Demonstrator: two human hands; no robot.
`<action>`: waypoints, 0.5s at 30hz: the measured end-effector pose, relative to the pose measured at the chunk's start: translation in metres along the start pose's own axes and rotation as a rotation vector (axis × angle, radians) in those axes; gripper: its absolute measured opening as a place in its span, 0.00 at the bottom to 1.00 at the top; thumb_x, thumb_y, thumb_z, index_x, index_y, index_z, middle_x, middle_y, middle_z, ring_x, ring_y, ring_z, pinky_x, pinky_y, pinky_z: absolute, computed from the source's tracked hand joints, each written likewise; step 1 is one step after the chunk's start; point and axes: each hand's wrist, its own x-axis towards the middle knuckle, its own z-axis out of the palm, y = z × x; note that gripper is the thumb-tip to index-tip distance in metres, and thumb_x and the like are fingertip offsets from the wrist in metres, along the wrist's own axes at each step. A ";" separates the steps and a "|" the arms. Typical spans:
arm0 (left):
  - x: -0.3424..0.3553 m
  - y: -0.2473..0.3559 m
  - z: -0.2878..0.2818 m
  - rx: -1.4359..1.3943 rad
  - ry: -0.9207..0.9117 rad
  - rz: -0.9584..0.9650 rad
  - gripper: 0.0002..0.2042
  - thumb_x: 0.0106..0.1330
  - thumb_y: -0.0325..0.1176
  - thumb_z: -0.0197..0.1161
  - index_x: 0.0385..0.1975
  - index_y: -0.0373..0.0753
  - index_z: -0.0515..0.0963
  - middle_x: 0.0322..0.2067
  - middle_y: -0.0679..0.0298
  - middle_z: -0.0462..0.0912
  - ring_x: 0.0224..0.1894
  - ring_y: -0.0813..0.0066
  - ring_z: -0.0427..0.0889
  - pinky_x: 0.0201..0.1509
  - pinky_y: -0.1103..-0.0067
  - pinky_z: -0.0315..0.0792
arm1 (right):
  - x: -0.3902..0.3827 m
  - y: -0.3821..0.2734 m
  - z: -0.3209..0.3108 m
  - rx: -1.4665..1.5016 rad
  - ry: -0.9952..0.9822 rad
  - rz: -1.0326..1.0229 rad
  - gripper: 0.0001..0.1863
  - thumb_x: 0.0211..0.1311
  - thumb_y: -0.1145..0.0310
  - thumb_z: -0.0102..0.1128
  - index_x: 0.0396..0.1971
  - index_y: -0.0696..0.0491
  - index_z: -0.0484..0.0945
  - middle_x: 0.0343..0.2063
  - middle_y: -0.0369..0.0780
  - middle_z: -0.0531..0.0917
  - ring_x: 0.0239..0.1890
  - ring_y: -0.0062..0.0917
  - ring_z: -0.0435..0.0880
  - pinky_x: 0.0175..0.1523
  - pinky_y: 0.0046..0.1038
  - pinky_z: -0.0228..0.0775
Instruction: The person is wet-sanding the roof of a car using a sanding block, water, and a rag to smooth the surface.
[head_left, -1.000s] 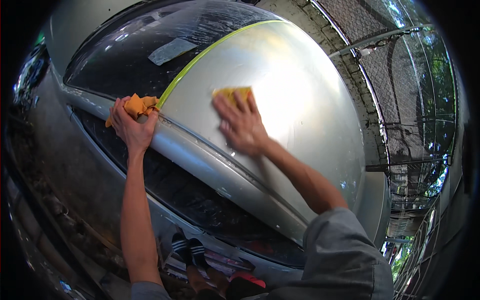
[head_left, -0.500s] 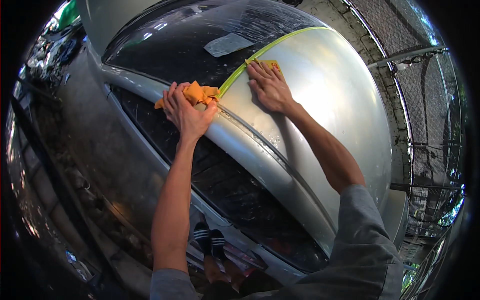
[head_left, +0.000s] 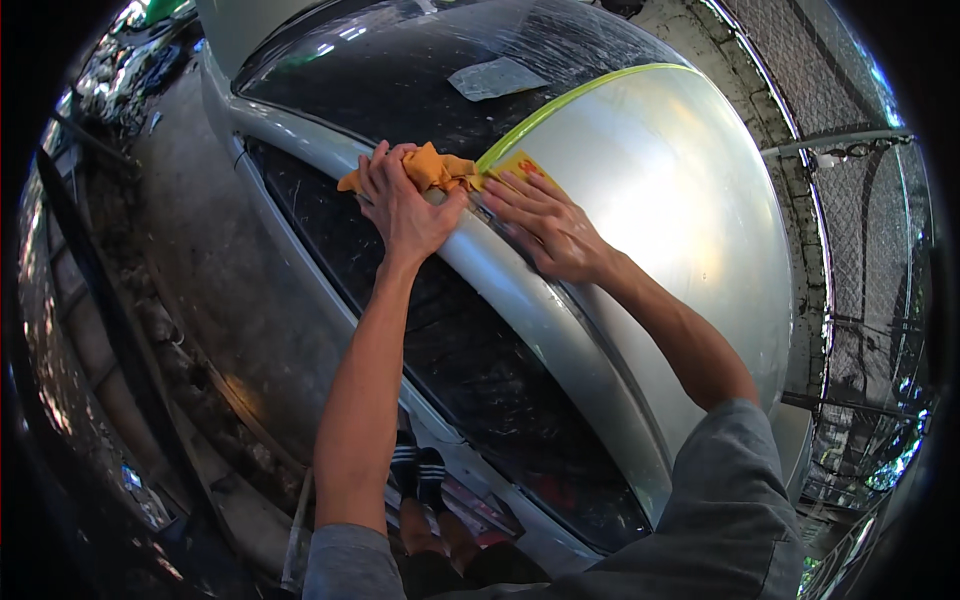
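A crumpled orange cloth (head_left: 430, 168) is bunched in my left hand (head_left: 405, 215), whose fingers curl round it on the silver car's front roof corner. Close beside it, my right hand (head_left: 565, 235) presses a yellow sheet (head_left: 520, 167), apparently sandpaper, against the roof edge with its fingers lying together. Part of the sheet is hidden under the fingers. Yellow-green tape (head_left: 560, 103) runs between the silver roof (head_left: 690, 170) and the dark windshield (head_left: 400, 90).
A loose grey piece (head_left: 497, 78) lies on the windshield. The dark side window (head_left: 480, 370) is below my arms, and my feet (head_left: 430, 475) stand beside the car's sill. A mesh fence (head_left: 865, 230) rises at the right. A black bar (head_left: 130, 340) slants along the left.
My right hand has slid the yellow sheet toward me, from the taped edge to the roof corner beside my left hand. My left hand still holds the cloth there. The view has shifted slightly.
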 end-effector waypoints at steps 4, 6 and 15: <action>0.002 0.005 0.004 0.012 0.015 0.021 0.37 0.44 0.46 0.71 0.56 0.48 0.60 0.63 0.53 0.54 0.70 0.41 0.43 0.62 0.38 0.47 | -0.009 -0.008 -0.004 -0.013 -0.041 0.069 0.23 0.68 0.65 0.46 0.63 0.51 0.68 0.66 0.41 0.66 0.70 0.34 0.59 0.75 0.42 0.40; -0.001 0.003 0.005 0.001 0.011 0.016 0.37 0.44 0.46 0.70 0.56 0.48 0.60 0.63 0.53 0.55 0.70 0.41 0.44 0.62 0.39 0.47 | 0.014 -0.008 0.008 -0.032 0.009 0.061 0.25 0.67 0.69 0.47 0.65 0.49 0.66 0.66 0.39 0.66 0.72 0.34 0.56 0.76 0.43 0.37; 0.005 -0.008 0.001 0.003 0.012 0.052 0.38 0.45 0.48 0.71 0.57 0.46 0.61 0.61 0.54 0.60 0.68 0.42 0.49 0.66 0.45 0.47 | -0.046 -0.005 -0.004 -0.135 -0.065 0.140 0.28 0.73 0.53 0.30 0.70 0.46 0.56 0.71 0.38 0.56 0.74 0.33 0.47 0.76 0.39 0.30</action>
